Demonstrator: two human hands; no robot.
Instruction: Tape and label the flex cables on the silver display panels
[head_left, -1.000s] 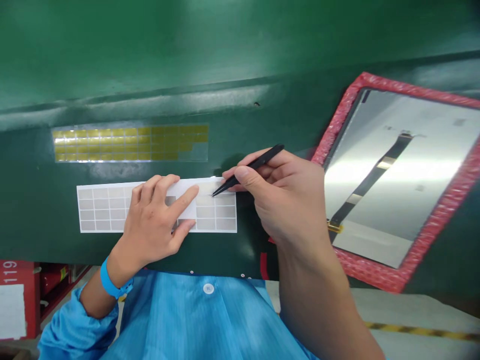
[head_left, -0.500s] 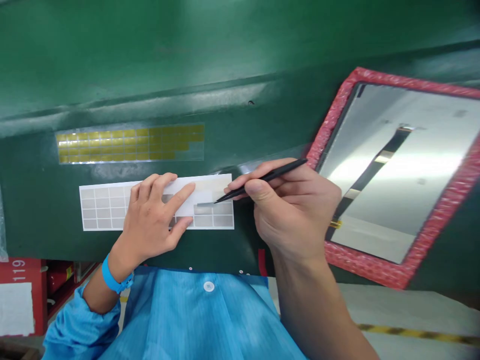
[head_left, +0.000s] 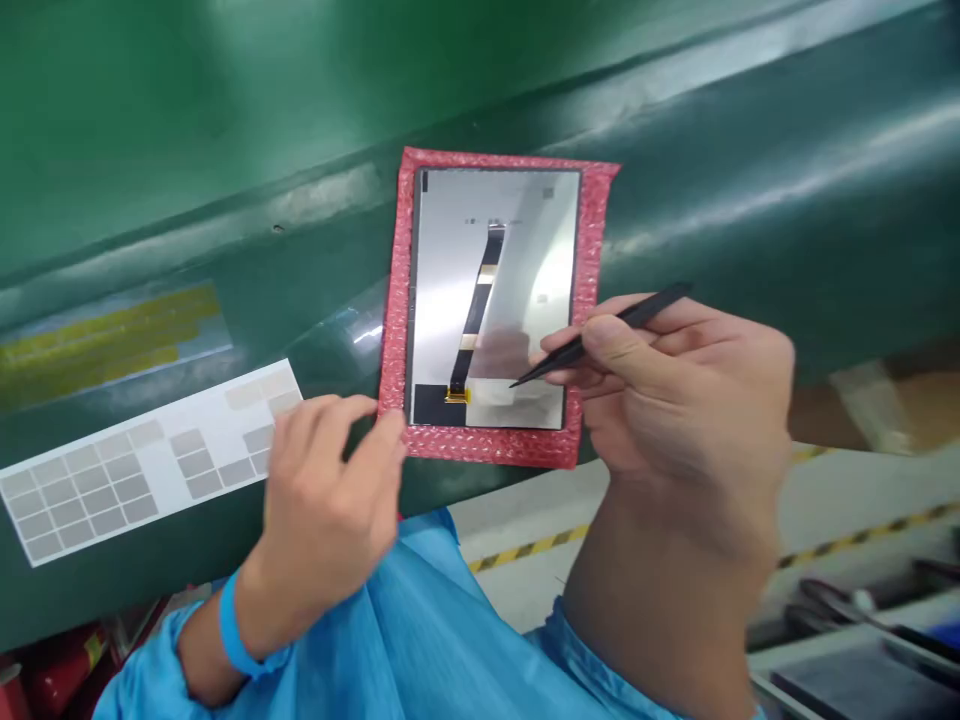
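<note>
My right hand (head_left: 675, 400) pinches black tweezers (head_left: 600, 335), whose tips hold a small grey translucent sticker (head_left: 501, 352) over the lower part of a silver display panel (head_left: 457, 260). The panel lies on a red bubble-wrap mat (head_left: 495, 445) and has a black flex cable (head_left: 474, 320) with a gold connector. My left hand (head_left: 330, 500), blurred, touches the mat's lower left corner with curled fingers. A white sheet of grey stickers (head_left: 112, 470) lies just left of that hand.
All of this rests on a green bench surface (head_left: 712, 170). A clear sheet of yellow stickers (head_left: 105, 335) lies at the far left. Below the bench edge I see grey floor with a yellow-black stripe (head_left: 525, 548) and dark trays (head_left: 862, 660) at the lower right.
My right hand lifted a grey sticker off the white sheet with the tweezers and carried it over the panel. My left hand left the sheet and went to the mat's corner. My view swung right.
</note>
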